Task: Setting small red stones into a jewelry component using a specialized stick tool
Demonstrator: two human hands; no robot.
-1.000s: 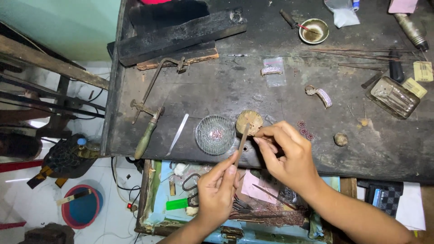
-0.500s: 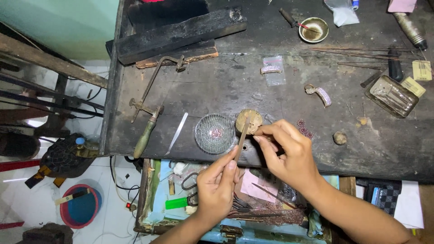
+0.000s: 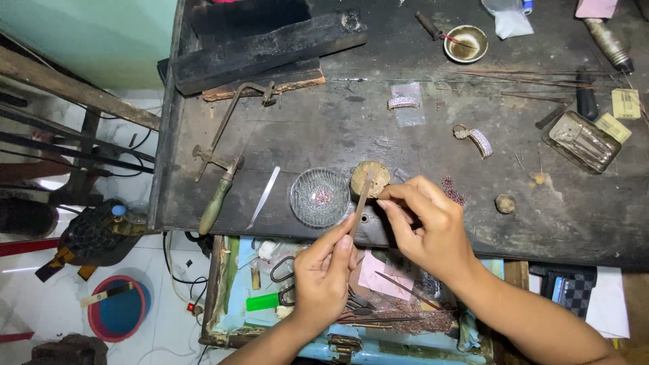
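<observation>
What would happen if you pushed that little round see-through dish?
The small glass dish would probably slide rather than roll, since it sits flat on the worn bench. It looks thin, so likely fragile. The tiny pink beads inside could spill if it tipped.

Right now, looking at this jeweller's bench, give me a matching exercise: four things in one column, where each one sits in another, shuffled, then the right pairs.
Things:
1. small glass dish
2. saw frame
3. brass bowl
4. green lighter

Places:
A. far edge of the bench, right of the charred block
B. in the open drawer, beside the left hand
C. just left of the round wooden peg
D. left part of the bench, handle toward the near edge

Pairs: 1-C, 2-D, 3-A, 4-B
</observation>
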